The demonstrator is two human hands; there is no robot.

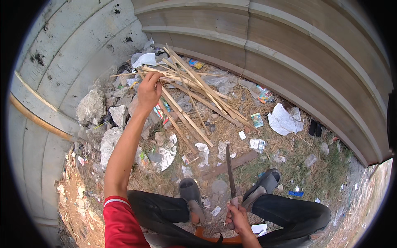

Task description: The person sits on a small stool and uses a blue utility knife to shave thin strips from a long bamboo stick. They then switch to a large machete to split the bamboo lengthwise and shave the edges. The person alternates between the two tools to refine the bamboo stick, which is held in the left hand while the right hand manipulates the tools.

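My left hand point(149, 90) reaches forward over a loose pile of thin wooden strips point(202, 93), its fingers closed on a strip at the pile's near left end. Just how the fingertips meet the strip is partly hidden by the hand itself. Low in the view, between my knees, my right hand point(237, 218) grips the handle of a machete point(230, 169). Its long, narrow dark blade points up and away from me, apart from the strips.
Rough stones point(91, 106) lie left of the pile, beside a pale panel wall point(62, 78). A brown corrugated metal wall point(297, 70) closes off the far side. Crumpled white paper point(284, 120), wrappers and plastic litter the dry grass. My sandals point(189, 189) stand either side of the blade.
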